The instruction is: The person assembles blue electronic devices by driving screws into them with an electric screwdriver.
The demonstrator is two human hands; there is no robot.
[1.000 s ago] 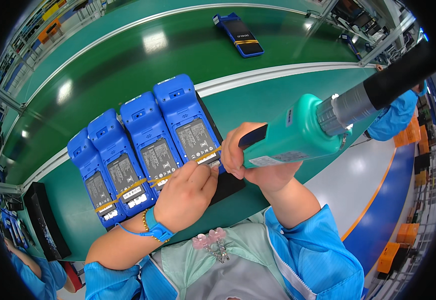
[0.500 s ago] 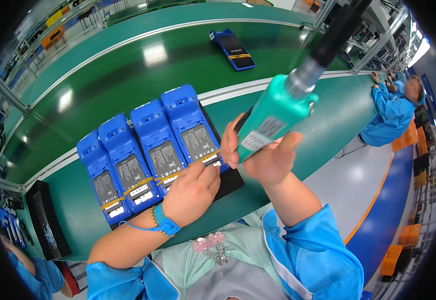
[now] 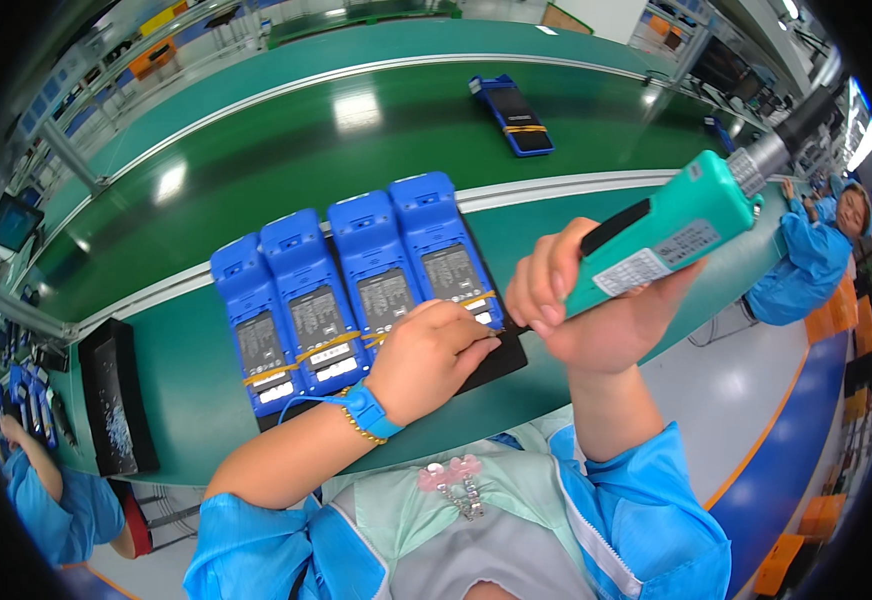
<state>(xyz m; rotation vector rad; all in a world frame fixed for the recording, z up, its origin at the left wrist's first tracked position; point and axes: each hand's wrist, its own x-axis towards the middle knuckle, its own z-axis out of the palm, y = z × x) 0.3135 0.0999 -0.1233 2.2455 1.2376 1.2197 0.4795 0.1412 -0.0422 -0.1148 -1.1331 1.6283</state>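
Note:
My right hand (image 3: 596, 320) is wrapped round a green electric screwdriver (image 3: 656, 245), held tilted with its metal collar and black upper end toward the upper right. Its lower end is hidden by my fingers. My left hand (image 3: 426, 365), a blue strap on its wrist, is closed beside the lower end of the rightmost blue handheld terminal (image 3: 436, 235). Thumb and forefinger are pressed together; anything between them is too small to make out. Several such terminals lie side by side, backs up, with dark batteries and yellow rubber bands (image 3: 328, 348) round them.
The terminals rest on a black mat (image 3: 496, 365) on the green bench. A black tray of small pieces (image 3: 116, 400) stands at left. Beyond a metal rail, another blue terminal (image 3: 516, 120) lies face up. Co-workers in blue sit at right (image 3: 806, 250) and lower left (image 3: 61, 500).
The view has shifted, so the bench things appear further right. The screwdriver has swung from steep to a stronger rightward tilt. My left hand stays by the rightmost terminal's lower end.

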